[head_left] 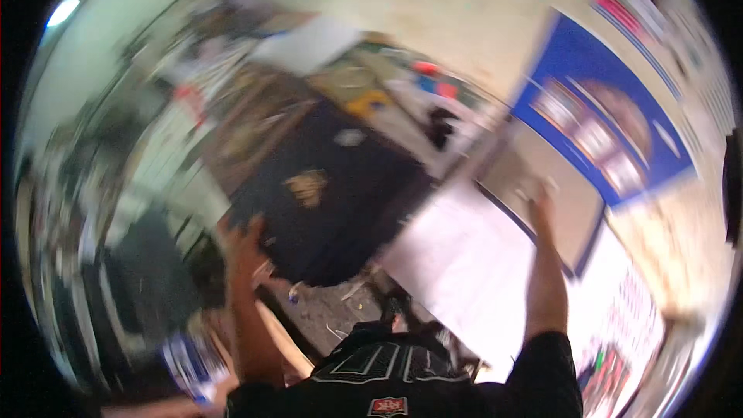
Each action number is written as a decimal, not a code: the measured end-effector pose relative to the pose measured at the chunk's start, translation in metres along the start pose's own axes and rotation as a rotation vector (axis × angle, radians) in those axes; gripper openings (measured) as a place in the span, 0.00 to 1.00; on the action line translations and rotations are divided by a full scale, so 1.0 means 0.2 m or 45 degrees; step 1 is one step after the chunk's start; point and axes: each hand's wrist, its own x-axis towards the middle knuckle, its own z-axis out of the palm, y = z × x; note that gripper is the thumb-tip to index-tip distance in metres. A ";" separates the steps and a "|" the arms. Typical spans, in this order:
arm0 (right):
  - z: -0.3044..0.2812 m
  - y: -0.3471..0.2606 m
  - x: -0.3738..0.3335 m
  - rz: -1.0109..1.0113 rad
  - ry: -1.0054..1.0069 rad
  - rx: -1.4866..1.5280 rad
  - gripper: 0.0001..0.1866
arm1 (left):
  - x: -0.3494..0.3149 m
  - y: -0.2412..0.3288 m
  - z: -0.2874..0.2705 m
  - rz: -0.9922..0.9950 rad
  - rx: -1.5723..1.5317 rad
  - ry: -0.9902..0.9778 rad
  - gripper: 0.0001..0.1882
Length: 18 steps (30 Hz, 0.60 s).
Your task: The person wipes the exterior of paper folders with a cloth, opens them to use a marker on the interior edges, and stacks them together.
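Note:
The whole view is heavily motion-blurred. My left hand (244, 244) is raised against the lower left edge of a large dark panel (340, 186) with a pale mark in its middle, and seems to grip that edge. My right hand (538, 197) reaches up with a bare forearm to the top of a big pale sheet (457, 263), in front of a grey board (576, 213). The blur hides whether its fingers close on anything. My dark shirt fills the lower middle.
A blue poster (596, 104) hangs on the wall at the upper right. A cluttered bench (402, 89) with yellow, red and blue items lies beyond the dark panel. Shelves and blurred clutter (116, 209) crowd the left. Small debris lies on the floor (333, 313) below.

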 end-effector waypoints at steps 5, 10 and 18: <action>0.24 -0.38 -0.41 -0.337 -0.030 -0.032 0.34 | -0.06 0.11 -0.10 -0.338 -0.280 -0.324 0.38; 0.02 -0.40 -1.04 -0.121 -0.131 0.115 0.27 | 0.28 -0.40 -0.09 -0.213 0.014 -0.151 0.32; -0.75 0.34 -1.86 0.471 0.344 -0.432 0.29 | 0.41 -0.31 -0.32 -0.289 0.651 -0.152 0.25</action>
